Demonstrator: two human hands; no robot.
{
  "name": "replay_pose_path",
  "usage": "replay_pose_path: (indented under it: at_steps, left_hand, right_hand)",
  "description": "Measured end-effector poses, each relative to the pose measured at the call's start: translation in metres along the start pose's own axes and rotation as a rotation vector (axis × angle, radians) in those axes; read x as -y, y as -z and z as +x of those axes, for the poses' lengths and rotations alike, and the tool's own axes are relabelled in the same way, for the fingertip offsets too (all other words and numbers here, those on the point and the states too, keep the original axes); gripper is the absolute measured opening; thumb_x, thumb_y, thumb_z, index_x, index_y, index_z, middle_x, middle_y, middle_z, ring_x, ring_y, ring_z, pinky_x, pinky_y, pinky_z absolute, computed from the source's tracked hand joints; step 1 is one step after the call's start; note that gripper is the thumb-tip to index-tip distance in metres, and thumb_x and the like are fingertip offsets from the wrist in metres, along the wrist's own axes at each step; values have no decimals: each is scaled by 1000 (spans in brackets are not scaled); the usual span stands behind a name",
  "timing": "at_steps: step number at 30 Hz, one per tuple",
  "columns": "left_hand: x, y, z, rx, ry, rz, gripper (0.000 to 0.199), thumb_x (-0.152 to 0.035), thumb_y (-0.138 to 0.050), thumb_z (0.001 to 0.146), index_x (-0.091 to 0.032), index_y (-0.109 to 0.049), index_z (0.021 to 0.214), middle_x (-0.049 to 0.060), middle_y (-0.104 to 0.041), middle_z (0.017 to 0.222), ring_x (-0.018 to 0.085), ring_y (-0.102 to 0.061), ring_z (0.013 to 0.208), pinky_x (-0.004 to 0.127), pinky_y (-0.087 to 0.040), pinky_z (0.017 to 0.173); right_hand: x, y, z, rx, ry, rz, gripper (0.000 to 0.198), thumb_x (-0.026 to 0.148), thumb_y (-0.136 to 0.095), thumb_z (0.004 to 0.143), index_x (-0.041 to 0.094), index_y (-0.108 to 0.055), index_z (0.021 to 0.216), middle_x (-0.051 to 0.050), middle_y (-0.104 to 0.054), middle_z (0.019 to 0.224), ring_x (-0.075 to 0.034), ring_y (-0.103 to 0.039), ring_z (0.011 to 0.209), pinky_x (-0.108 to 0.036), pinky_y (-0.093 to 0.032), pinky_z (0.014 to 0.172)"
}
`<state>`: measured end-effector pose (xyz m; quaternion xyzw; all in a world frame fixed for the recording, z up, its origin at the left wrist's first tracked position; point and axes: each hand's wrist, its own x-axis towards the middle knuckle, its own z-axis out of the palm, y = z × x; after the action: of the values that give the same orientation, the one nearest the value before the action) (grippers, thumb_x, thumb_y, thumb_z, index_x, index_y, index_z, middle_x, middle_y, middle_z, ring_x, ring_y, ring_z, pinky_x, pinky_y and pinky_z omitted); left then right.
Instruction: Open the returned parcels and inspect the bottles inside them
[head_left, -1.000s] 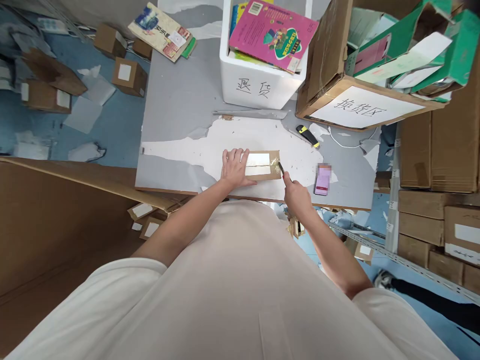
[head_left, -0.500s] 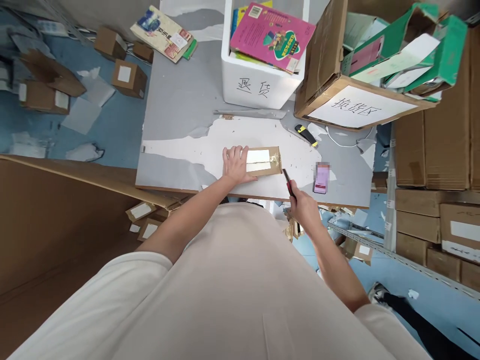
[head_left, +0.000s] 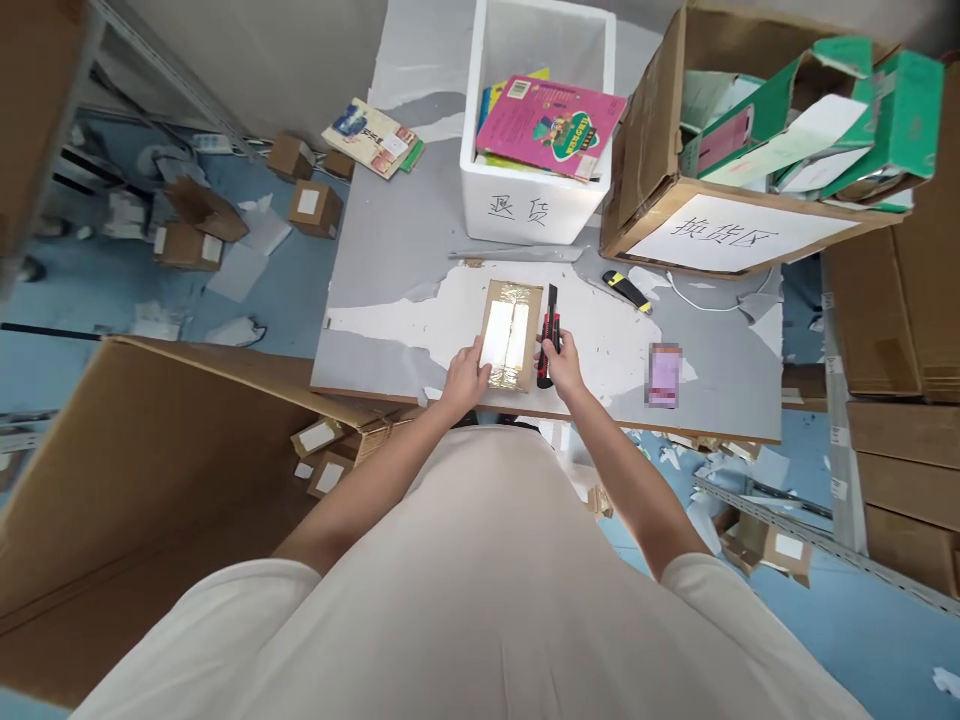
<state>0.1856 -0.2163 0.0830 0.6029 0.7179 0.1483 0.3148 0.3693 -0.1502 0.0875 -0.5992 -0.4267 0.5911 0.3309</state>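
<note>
A small taped cardboard box [head_left: 510, 337] with white labels lies on the table in front of me, its long side pointing away from my body. My left hand [head_left: 466, 380] grips its near left corner, the thumb on the top face. Just right of the box, my right hand [head_left: 561, 362] is closed round a black and red utility knife [head_left: 548, 335], whose tip points away from me. Some fingers of the right hand are hidden behind the knife, close to the box's right side.
A white foam bin [head_left: 525, 205] with books and a large carton [head_left: 652, 170] with green boxes stand at the back. A yellow and black cutter [head_left: 627, 291], a phone [head_left: 664, 376] and books [head_left: 373, 137] lie on the table [head_left: 382, 250]. A big open carton [head_left: 187, 480] is at left.
The box has turned from lying crosswise to pointing away from me. My left hand has shifted to its near left corner. The knife has come up beside the box's right side.
</note>
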Motion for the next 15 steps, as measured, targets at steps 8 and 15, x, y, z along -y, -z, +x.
replay_pose_path:
  at_steps: [8, 15]
  left_hand:
    - [0, 17, 23, -41, 18, -62, 73, -38, -51, 84, -8, -31, 148, 19, -48, 137, 28, -54, 119, 40, -45, 101]
    - [-19, 45, 130, 8, -260, 148, 74, -41, -58, 80, -11, -38, 143, 17, -41, 149, 30, -37, 139, 41, -32, 113]
  right_hand:
    - [-17, 16, -29, -16, -77, 55, 43, 54, -60, 78, 20, -51, 103, -6, -62, 110, -9, -57, 65, -27, -53, 59]
    - [-35, 22, -97, 148, -383, 307, 48, 63, -58, 81, 28, -41, 110, -5, -68, 104, -18, -70, 82, -37, -58, 71]
